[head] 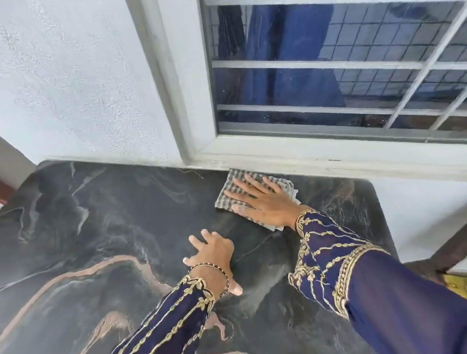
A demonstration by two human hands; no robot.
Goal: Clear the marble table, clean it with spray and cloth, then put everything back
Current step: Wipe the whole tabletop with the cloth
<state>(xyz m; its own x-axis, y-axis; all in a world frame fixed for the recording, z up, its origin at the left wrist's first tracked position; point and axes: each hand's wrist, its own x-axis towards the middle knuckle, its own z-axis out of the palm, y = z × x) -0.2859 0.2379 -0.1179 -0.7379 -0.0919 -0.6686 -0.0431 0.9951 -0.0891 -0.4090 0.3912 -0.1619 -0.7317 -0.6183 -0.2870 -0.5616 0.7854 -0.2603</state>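
The dark marble table (98, 243) with pale and pink veins fills the lower frame, and its top carries nothing but the cloth. A folded grey-and-white checked cloth (228, 196) lies at the table's far edge, just under the window sill. My right hand (262, 199) lies flat on the cloth with fingers spread, pressing it onto the marble. My left hand (213, 256) rests on the bare marble nearer to me, fingers spread and holding nothing. No spray bottle is in view.
A white wall (65, 78) and a window with white bars (329, 63) stand right behind the table. At the right edge are a brown rail (461, 242) and something yellow (458, 282) beside the table's rounded corner.
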